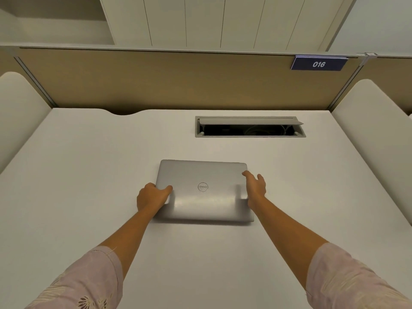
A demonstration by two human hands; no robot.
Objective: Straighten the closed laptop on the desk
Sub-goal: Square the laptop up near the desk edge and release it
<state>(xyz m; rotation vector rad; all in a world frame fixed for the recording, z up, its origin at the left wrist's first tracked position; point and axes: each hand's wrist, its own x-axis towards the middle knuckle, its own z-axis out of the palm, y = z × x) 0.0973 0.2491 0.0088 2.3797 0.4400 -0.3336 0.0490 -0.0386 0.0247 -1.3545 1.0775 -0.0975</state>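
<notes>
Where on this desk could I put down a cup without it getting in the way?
The desk is bare left of the laptop, out to the side panel, and right of it too. A free strip lies between the laptop and the open cable hatch. Only the middle is busy: the left hand and right hand flank the laptop.

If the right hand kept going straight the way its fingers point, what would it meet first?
The right hand points away along the laptop edge. Beyond it is bare desk, then probably the open cable hatch; depth is hard to judge.
</notes>
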